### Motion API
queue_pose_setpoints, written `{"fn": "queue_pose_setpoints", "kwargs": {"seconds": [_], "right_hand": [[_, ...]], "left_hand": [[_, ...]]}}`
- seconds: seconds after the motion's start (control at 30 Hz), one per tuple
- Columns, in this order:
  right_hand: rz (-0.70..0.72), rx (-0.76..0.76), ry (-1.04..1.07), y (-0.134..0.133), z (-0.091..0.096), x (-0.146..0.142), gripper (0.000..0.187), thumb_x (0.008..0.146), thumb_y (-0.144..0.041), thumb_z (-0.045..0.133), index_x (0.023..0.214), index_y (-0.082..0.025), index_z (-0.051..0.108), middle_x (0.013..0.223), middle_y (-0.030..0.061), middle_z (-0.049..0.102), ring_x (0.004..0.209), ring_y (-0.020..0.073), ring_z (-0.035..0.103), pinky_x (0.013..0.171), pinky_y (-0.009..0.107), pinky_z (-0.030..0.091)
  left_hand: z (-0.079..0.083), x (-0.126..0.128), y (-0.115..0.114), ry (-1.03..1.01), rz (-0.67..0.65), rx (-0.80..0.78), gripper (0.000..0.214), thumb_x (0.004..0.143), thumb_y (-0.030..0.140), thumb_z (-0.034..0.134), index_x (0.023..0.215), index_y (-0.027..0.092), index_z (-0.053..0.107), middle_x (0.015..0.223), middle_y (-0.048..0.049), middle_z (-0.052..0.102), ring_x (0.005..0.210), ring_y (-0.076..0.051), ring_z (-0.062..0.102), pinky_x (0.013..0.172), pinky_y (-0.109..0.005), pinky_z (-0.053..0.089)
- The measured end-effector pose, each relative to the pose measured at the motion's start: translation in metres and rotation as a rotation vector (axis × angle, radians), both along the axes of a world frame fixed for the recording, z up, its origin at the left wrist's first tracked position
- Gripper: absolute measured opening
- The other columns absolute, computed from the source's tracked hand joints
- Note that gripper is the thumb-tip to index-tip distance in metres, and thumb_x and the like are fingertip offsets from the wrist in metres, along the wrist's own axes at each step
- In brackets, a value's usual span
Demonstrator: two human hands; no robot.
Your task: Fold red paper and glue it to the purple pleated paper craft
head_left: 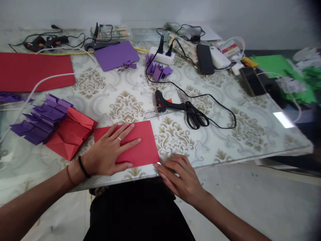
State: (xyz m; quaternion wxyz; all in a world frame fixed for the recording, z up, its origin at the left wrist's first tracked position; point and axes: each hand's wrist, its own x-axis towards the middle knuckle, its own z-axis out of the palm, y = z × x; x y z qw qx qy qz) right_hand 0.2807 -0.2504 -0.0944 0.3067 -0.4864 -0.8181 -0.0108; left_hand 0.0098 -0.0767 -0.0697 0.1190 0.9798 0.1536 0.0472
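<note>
A folded red paper rectangle (pixel 144 144) lies at the near edge of a glass-topped patterned table (pixel 225 134), its long axis running left to right in front of the person. The left hand (pixel 107 155) rests flat on its left half, fingers spread, gripping nothing. The right hand (pixel 182 177), fingers extended and empty, touches the sheet's near right corner. A black glue gun (pixel 167 104) lies well beyond.

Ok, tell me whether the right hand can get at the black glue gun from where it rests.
Probably yes: the right hand rests by a corner of the red sheet, and the glue gun lies just beyond, with nothing upright between them.
</note>
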Motion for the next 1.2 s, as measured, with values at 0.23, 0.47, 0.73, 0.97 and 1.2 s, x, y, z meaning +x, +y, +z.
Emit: {"fn": "queue_pose_setpoints", "kwargs": {"seconds": [0.23, 0.47, 0.73, 0.97, 1.2], "right_hand": [[-0.014, -0.004, -0.026, 0.003, 0.007, -0.003, 0.019, 0.099, -0.009, 0.062, 0.115, -0.012, 0.071, 0.090, 0.0066, 0.068, 0.085, 0.0212, 0.060, 0.085, 0.043, 0.050], [-0.034, -0.018, -0.098, 0.000, 0.010, -0.004, 0.020, 0.102, -0.010, 0.060, 0.118, -0.015, 0.070, 0.089, 0.0038, 0.072, 0.082, 0.0187, 0.063, 0.086, 0.042, 0.049], [-0.030, -0.025, -0.107, 0.000, 0.013, -0.005, 0.022, 0.100, -0.009, 0.062, 0.119, -0.016, 0.071, 0.088, 0.0034, 0.073, 0.081, 0.0185, 0.064, 0.088, 0.043, 0.047], [-0.034, -0.030, -0.109, -0.001, 0.013, -0.006, 0.021, 0.103, -0.009, 0.059, 0.121, -0.014, 0.070, 0.089, 0.0043, 0.073, 0.082, 0.0193, 0.064, 0.089, 0.042, 0.048], [-0.023, -0.058, -0.122, -0.002, 0.013, 0.000, 0.032, 0.100, -0.010, 0.062, 0.130, -0.018, 0.069, 0.095, 0.0057, 0.074, 0.088, 0.0218, 0.067, 0.090, 0.045, 0.052]], "left_hand": [[0.000, -0.001, 0.000, 0.008, -0.010, -0.001, 0.081, 0.098, 0.062, 0.063, 0.166, 0.024, 0.039, 0.180, -0.0191, 0.005, 0.164, -0.044, 0.019, 0.131, -0.066, 0.016], [0.000, -0.002, 0.001, -0.007, -0.024, -0.004, 0.080, 0.099, 0.062, 0.063, 0.166, 0.024, 0.040, 0.180, -0.0180, 0.004, 0.164, -0.043, 0.021, 0.132, -0.065, 0.016], [0.001, -0.001, 0.000, -0.008, -0.010, -0.006, 0.080, 0.097, 0.060, 0.066, 0.165, 0.025, 0.042, 0.180, -0.0165, 0.006, 0.164, -0.043, 0.021, 0.132, -0.064, 0.015], [0.000, 0.000, -0.002, -0.008, 0.004, -0.005, 0.079, 0.097, 0.060, 0.065, 0.164, 0.025, 0.043, 0.180, -0.0166, 0.007, 0.163, -0.043, 0.022, 0.132, -0.065, 0.015], [0.001, 0.000, -0.001, -0.028, -0.014, -0.019, 0.076, 0.096, 0.057, 0.070, 0.163, 0.034, 0.044, 0.181, -0.0113, 0.005, 0.163, -0.045, 0.022, 0.131, -0.067, 0.017]]}}
